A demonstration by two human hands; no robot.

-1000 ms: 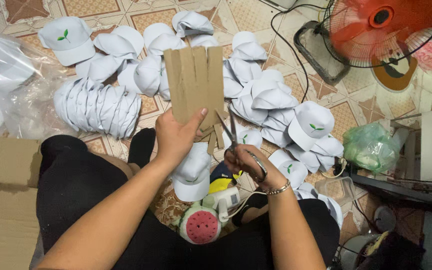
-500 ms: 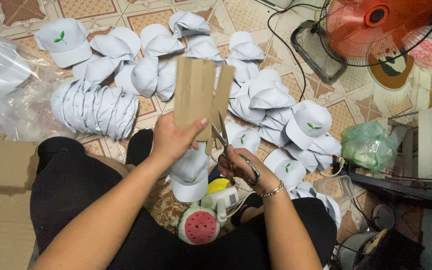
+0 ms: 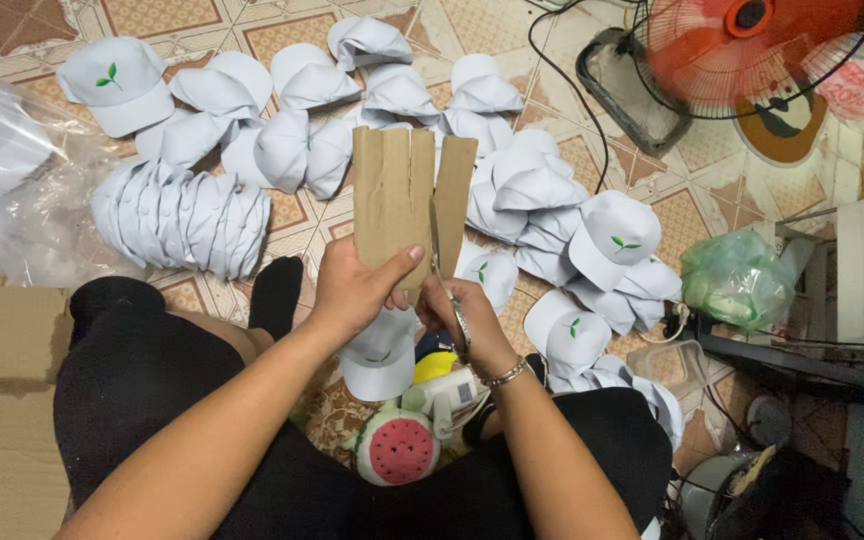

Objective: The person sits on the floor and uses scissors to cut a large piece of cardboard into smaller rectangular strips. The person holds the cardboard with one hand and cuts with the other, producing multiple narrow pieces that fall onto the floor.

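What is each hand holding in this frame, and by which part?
The left hand grips the cardboard piece by its lower edge. The right hand holds the scissors by the handles, blades up in a slit in the cardboard.

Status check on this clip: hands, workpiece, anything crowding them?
Left hand grips slit brown cardboard sheet upright. Right hand works metal scissors into it. White caps spread on floor beyond.

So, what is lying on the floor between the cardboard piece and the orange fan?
In the head view, loose white caps and a black cable lie on the tiled floor between the cardboard piece and the orange fan.
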